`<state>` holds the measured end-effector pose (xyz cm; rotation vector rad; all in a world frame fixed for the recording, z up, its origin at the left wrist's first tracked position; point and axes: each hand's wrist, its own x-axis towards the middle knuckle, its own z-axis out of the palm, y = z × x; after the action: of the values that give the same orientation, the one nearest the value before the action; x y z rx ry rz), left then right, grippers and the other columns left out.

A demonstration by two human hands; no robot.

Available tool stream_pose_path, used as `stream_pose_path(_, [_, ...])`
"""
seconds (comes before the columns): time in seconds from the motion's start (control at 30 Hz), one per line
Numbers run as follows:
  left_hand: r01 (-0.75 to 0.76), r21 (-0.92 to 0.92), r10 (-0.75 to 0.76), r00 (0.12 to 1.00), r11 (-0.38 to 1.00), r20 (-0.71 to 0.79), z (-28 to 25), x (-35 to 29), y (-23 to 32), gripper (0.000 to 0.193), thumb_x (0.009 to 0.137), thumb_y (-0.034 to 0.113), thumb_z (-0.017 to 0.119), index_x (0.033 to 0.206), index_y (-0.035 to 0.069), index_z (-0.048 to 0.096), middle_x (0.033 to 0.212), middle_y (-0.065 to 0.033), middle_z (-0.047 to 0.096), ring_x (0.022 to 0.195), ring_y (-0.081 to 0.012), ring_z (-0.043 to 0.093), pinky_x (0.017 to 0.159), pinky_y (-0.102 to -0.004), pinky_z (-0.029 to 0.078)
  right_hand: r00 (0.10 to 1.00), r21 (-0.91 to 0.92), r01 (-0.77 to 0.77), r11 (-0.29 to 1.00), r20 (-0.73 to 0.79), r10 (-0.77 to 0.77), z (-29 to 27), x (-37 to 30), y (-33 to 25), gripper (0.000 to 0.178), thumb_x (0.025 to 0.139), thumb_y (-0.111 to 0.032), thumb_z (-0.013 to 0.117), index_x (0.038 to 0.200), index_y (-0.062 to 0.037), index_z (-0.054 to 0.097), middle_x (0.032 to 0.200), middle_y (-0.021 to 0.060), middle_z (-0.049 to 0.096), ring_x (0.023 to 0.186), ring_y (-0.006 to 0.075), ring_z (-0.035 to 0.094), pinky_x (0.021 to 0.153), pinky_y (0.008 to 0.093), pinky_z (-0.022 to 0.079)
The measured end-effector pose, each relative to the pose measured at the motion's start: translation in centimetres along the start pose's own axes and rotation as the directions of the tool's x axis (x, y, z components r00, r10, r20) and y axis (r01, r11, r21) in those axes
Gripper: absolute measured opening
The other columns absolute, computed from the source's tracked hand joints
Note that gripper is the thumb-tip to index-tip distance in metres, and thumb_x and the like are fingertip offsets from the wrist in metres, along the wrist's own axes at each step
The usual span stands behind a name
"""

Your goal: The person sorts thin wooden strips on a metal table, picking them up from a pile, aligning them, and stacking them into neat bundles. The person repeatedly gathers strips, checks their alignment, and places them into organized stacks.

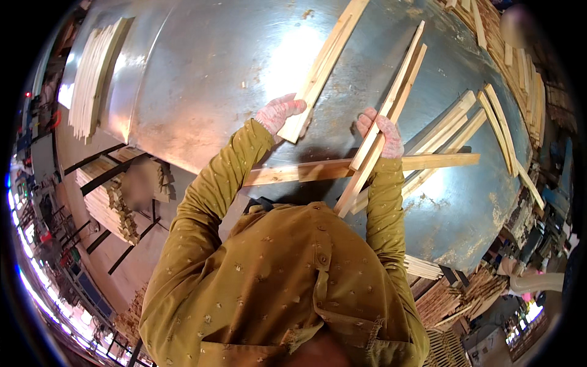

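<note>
My left hand (279,115), in a pinkish-white glove, is closed around the near end of a few pale wooden strips (327,64) that slant away over the metal table. My right hand (386,134), gloved alike, grips two long wooden strips (398,73) lying side by side, with a narrow gap showing between them at the far end. Their near ends reach back toward my body. Beneath them a wooden bar (440,161) lies crosswise along the near side, passing below my right wrist.
The shiny metal table (202,73) spreads ahead. More loose strips (443,131) lie to the right, beside a crossed pair (500,128). A stack of strips (95,79) sits at the far left. Bundled wood (107,196) rests on a rack below the left edge.
</note>
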<state>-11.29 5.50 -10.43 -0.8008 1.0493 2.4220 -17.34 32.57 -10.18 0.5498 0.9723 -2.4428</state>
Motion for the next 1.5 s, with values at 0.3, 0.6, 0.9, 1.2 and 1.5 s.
stream_pose_path(0.3, [-0.072, 0.302, 0.126, 0.978, 0.951, -0.165, -3.3, -5.4, -0.3, 0.043, 0.092, 0.008, 0.058, 0.13, -0.007, 0.047, 0.091, -0.0145, 0.064, 0.07, -0.022, 0.064, 0.063, -0.0355, 0.057, 0.926, -0.686, 0.175, 0.707, -0.13, -0.355, 3.5, -0.1, 4.2, 0.052, 0.08, -0.007, 0.071, 0.128, -0.0044, 0.053, 0.097, 0.0121, 0.066, 0.079, 0.0183, 0.064, 0.068, 0.0319, 0.053])
stream_pose_path(0.6, [-0.41, 0.505, 0.385, 0.909, 0.759, 0.16, -2.5, -9.9, -5.4, 0.08, 0.084, 0.031, 0.071, 0.147, 0.002, 0.032, 0.104, -0.0107, 0.059, 0.076, -0.0194, 0.06, 0.067, -0.0321, 0.054, 0.921, -0.8, 0.16, 0.578, -0.089, -0.379, 14.7, -1.2, 11.2, 0.089, 0.085, -0.042, 0.073, 0.147, 0.0043, 0.03, 0.143, 0.0265, 0.043, 0.134, 0.0384, 0.042, 0.113, 0.038, 0.035])
stream_pose_path(0.9, [0.172, 0.882, 0.358, 0.867, 0.438, -0.347, -9.6, -11.6, 0.6, 0.058, 0.081, 0.012, 0.068, 0.135, 0.006, 0.046, 0.11, -0.0151, 0.058, 0.087, -0.0265, 0.06, 0.073, -0.0378, 0.056, 0.899, -0.923, -0.347, -0.163, -0.279, -0.337, 7.3, 0.9, 7.6, 0.09, 0.079, -0.027, 0.076, 0.149, -0.0033, 0.025, 0.142, 0.0219, 0.041, 0.128, 0.0354, 0.048, 0.106, 0.0407, 0.043])
stream_pose_path(1.2, [-0.358, 0.627, 0.326, 0.93, 0.692, 0.172, -1.3, -10.2, -1.5, 0.077, 0.085, 0.036, 0.07, 0.143, -0.001, 0.035, 0.118, -0.0169, 0.057, 0.094, -0.0283, 0.062, 0.079, -0.0431, 0.054, 0.942, -0.791, 0.273, 0.547, 0.335, 0.013, 9.0, -6.0, 8.0, 0.067, 0.089, -0.02, 0.069, 0.147, -0.0073, 0.04, 0.13, 0.0228, 0.059, 0.118, 0.0322, 0.059, 0.102, 0.0433, 0.049])
stream_pose_path(1.5, [-0.166, 0.253, 0.141, 0.984, 0.953, 0.113, -4.1, -10.2, -2.2, 0.06, 0.085, -0.007, 0.053, 0.142, 0.006, 0.042, 0.103, -0.0102, 0.066, 0.074, -0.0179, 0.062, 0.063, -0.0268, 0.054, 0.896, -0.268, 0.273, -0.924, -0.279, 0.346, -3.4, -6.4, -6.9, 0.085, 0.084, -0.056, 0.061, 0.151, -0.0118, 0.033, 0.139, 0.014, 0.049, 0.135, 0.0299, 0.041, 0.119, 0.0485, 0.023])
